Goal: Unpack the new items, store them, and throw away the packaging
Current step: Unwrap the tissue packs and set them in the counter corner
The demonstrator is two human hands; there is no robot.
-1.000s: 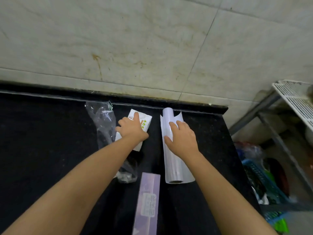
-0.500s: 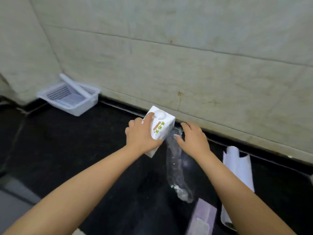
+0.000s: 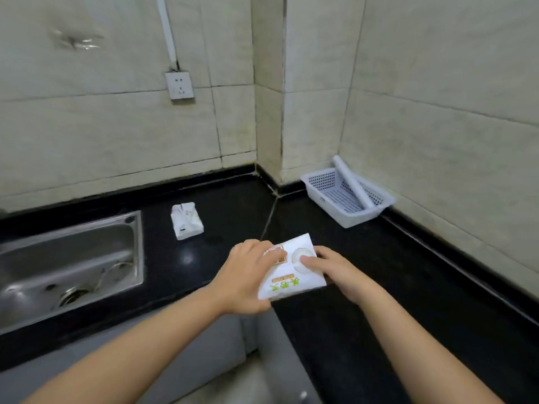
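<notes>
Fingers (image 3: 262, 255) of the left hand (image 3: 248, 279) and right hand (image 3: 339, 274) clasp a white packet (image 3: 294, 282) from both sides. Below lies the black counter (image 3: 379, 272).

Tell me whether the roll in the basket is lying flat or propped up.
Propped up. The roll slants across the basket, its far end sticking above the back rim by the wall, its near end down inside.

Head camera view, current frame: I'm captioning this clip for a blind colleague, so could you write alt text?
Both hands, left and right, hold a white packet with green print over a black countertop. A steel sink lies left, another white packet behind, and a white basket holding a white roll sits in the tiled corner.
</notes>
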